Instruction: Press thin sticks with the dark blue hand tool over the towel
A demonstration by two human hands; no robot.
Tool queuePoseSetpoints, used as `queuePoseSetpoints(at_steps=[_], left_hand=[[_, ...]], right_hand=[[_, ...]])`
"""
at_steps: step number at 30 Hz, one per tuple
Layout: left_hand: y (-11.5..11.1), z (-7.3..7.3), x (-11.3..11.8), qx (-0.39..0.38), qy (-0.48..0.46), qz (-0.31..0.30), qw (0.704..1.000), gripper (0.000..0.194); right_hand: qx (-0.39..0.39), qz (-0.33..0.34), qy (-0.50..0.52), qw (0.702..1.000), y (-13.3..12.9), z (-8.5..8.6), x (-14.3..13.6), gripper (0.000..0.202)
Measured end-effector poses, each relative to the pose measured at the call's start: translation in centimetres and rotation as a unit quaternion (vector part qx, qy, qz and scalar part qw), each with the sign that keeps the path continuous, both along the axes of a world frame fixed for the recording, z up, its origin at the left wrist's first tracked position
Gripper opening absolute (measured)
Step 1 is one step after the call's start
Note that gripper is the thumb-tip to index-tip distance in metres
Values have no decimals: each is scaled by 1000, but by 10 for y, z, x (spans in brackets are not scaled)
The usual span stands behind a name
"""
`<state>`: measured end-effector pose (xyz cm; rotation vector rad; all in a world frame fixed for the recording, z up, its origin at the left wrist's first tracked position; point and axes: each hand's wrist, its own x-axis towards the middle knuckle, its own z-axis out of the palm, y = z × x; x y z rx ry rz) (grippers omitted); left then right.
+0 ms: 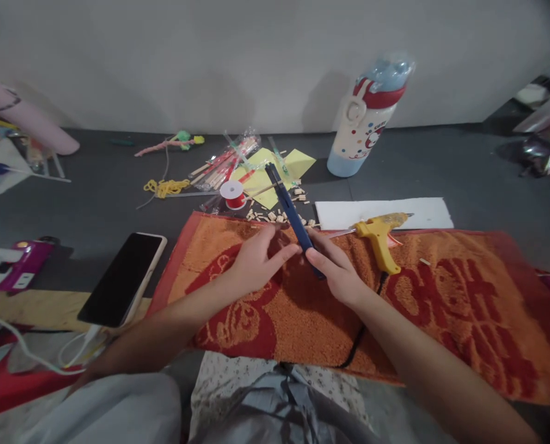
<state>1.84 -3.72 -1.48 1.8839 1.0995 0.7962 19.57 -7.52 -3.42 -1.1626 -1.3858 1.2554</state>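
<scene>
My right hand [342, 271] is closed around the lower part of a long dark blue tool [291, 213] with a black end; it looks like a box cutter. The tool is tilted, its black end pointing up and away from me. A thin wooden stick [263, 191] shows at that far end; whether it touches the tool I cannot tell. Beside the tool, my left hand [259, 259] has thumb and fingers apart, the thumb tip close to the blue handle. Beyond both hands lie several small cut wooden pieces [275, 217].
Under my hands spreads an orange and red towel [321, 320]. To the right are a yellow glue gun [380, 237] and a white board [423, 213]. A bottle [361, 135], red ribbon spool [232, 194] and yellow paper [300, 163] stand or lie farther back. A phone [122, 280] is at left.
</scene>
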Motion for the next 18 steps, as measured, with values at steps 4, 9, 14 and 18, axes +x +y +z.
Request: queuePoseSetpoints(at_steps=[4, 9, 14, 18], left_hand=[[-4, -5, 9, -139, -162, -62, 975, 48], [-7, -7, 14, -202, -212, -32, 956, 60], [-11, -11, 18, -193, -229, 8, 954, 59], [-12, -13, 21, -175, -233, 22, 956, 58]], right_hand=[[19, 38, -12, 999, -4, -1, -7, 65], [60, 61, -36, 996, -6, -7, -10, 60], [62, 64, -39, 995, -6, -9, -10, 61], [72, 72, -30, 994, -5, -9, -10, 60]])
